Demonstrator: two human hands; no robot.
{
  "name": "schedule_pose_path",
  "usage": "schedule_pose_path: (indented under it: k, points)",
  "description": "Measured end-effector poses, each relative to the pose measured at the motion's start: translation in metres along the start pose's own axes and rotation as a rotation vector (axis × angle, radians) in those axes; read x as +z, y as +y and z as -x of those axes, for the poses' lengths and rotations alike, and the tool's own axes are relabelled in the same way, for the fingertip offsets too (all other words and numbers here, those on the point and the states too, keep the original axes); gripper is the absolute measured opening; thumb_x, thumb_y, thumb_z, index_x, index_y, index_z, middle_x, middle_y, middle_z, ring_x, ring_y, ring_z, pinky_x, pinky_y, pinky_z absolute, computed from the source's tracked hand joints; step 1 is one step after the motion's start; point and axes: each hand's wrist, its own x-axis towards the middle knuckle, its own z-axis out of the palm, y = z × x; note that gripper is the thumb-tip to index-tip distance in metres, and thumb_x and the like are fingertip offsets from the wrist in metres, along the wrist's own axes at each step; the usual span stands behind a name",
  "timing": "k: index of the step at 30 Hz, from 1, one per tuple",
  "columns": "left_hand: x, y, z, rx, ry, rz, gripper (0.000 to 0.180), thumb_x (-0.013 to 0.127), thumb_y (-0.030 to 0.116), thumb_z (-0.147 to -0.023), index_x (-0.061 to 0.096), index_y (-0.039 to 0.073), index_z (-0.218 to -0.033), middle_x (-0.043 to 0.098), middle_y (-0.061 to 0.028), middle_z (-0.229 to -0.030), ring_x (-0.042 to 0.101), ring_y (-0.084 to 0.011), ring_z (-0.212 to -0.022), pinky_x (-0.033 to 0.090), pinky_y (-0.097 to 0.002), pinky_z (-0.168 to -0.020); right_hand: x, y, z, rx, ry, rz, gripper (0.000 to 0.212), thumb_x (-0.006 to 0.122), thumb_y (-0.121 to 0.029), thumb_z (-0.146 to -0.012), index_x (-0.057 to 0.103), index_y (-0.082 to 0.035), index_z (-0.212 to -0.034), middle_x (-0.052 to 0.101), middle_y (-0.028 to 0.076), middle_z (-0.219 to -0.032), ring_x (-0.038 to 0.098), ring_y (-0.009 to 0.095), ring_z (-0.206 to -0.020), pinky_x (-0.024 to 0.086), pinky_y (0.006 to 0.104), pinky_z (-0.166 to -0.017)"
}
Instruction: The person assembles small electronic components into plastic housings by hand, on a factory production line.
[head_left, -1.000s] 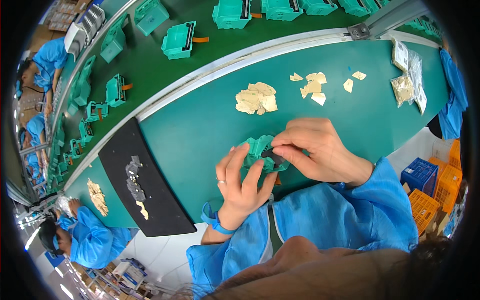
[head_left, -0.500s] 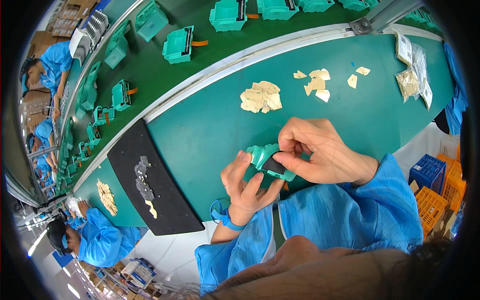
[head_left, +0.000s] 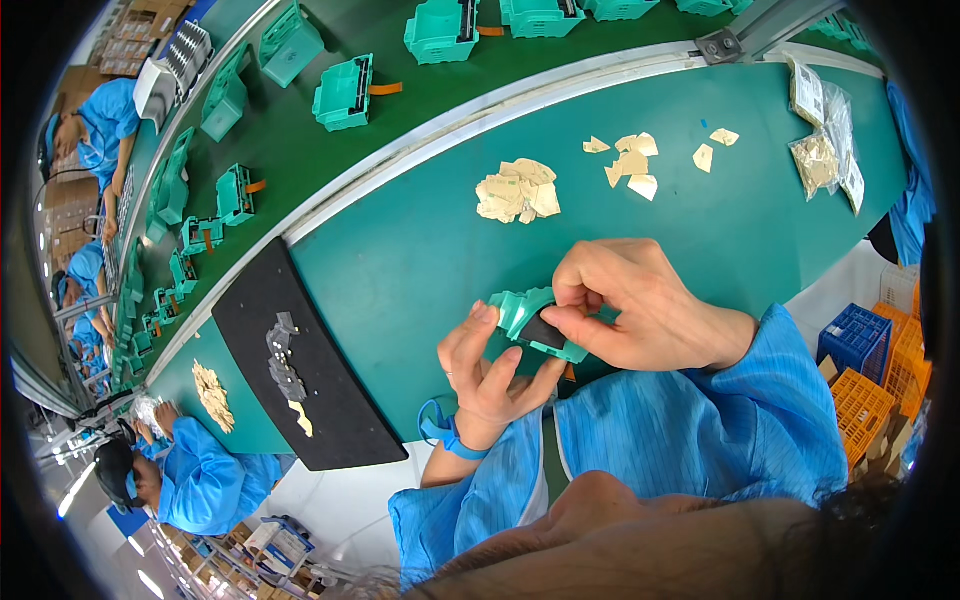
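Pinching a black pad (head_left: 541, 331), apparently placed but unreleased, is the right hand (head_left: 645, 303); the left hand (head_left: 488, 372) grips the shell (head_left: 514, 311).

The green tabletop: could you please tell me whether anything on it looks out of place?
A tiny blue speck near a loose cream piece looks odd, matching neither it nor the green tabletop in colour; whether scrap or mark, I cannot tell.
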Motion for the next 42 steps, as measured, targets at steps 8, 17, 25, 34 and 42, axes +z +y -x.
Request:
schedule_pose_path:
  k: [8,17,25,34,42]
  points:
    - [0.002,0.001,0.001,-0.004,0.006,0.002,0.078,0.082,0.016,-0.059,0.041,0.018,-0.126,0.047,-0.0169,-0.123,0.048,-0.0308,-0.108,0.049,-0.0405,-0.087,-0.001,0.0,0.001,-0.019,-0.003,0.022,0.017,0.063,-0.001,-0.076,0.047,-0.005,-0.079,0.051,0.01,-0.061,0.053,0.027,-0.054,0.04,0.0361,-0.048]
    - [0.003,0.001,0.001,0.003,0.016,-0.005,0.076,0.082,0.016,-0.06,0.041,0.018,-0.125,0.047,-0.0174,-0.123,0.049,-0.0311,-0.108,0.05,-0.041,-0.088,-0.001,0.0,0.001,-0.035,-0.008,0.062,0.016,0.063,-0.002,-0.076,0.047,-0.005,-0.078,0.051,0.011,-0.061,0.053,0.029,-0.055,0.04,0.0377,-0.048]
    - [0.004,0.0,0.001,-0.005,0.014,-0.007,0.076,0.082,0.016,-0.061,0.042,0.018,-0.125,0.047,-0.0175,-0.123,0.049,-0.0314,-0.107,0.05,-0.0412,-0.088,0.002,0.005,0.001,-0.082,0.023,0.135,0.017,0.064,-0.005,-0.075,0.047,-0.006,-0.078,0.051,0.01,-0.062,0.053,0.028,-0.055,0.041,0.0375,-0.048]
    - [0.009,-0.005,-0.003,0.034,-0.014,-0.027,0.077,0.081,0.011,-0.063,0.041,0.015,-0.13,0.041,-0.0216,-0.125,0.051,-0.033,-0.103,0.05,-0.0385,-0.076,0.004,0.015,0.003,-0.196,0.118,0.708,0.024,0.069,-0.011,-0.067,0.051,-0.008,-0.083,0.048,0.005,-0.064,0.053,0.02,-0.053,0.043,0.0309,-0.046]
    - [-0.015,-0.054,-0.051,-0.102,0.305,-0.143,0.056,0.081,0.012,-0.064,0.056,0.005,-0.114,0.041,-0.0184,-0.122,0.051,-0.0311,-0.107,0.048,-0.0387,-0.088,-0.002,0.016,0.007,-0.115,0.194,0.326,0.023,0.072,-0.013,-0.074,0.054,-0.005,-0.086,0.055,0.01,-0.07,0.057,0.026,-0.059,0.044,0.0341,-0.049]
